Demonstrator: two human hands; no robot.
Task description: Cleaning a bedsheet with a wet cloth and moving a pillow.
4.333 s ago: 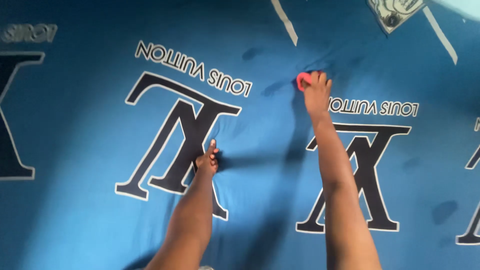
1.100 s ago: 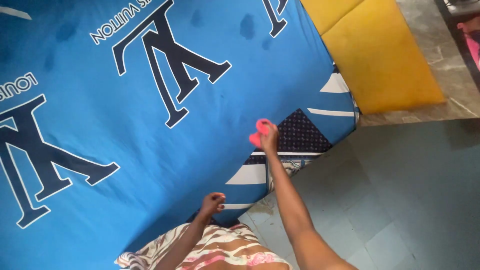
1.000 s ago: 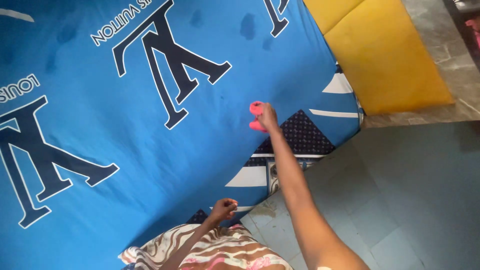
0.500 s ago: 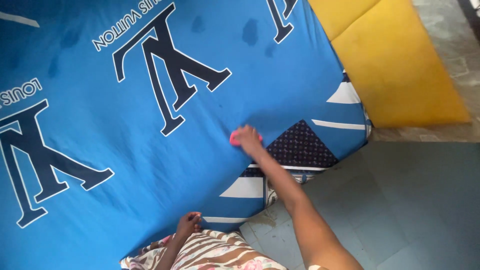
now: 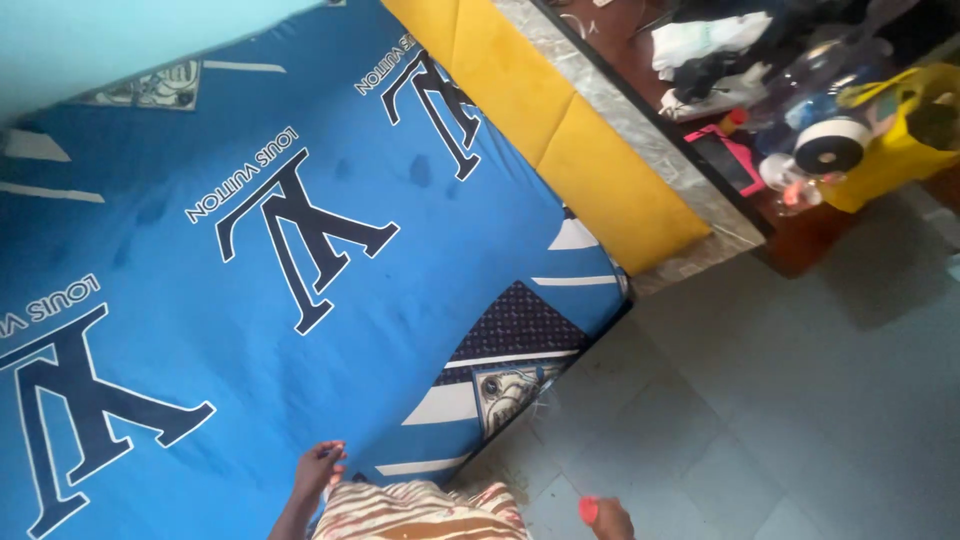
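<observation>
Pink object (image 5: 588, 508), small and rounded, sits gripped in the right hand (image 5: 607, 520) low over the grey tiled floor (image 5: 800, 400). Left hand (image 5: 318, 468) rests fingers spread on the blue bedsheet (image 5: 250, 330), beside a yellow headboard (image 5: 560, 130).

Blue sheet (image 5: 250, 330) with big dark letter prints is lying flat over the bed, wet spots showing. Small pink object (image 5: 588, 508) is sitting near-right, above the floor.
</observation>
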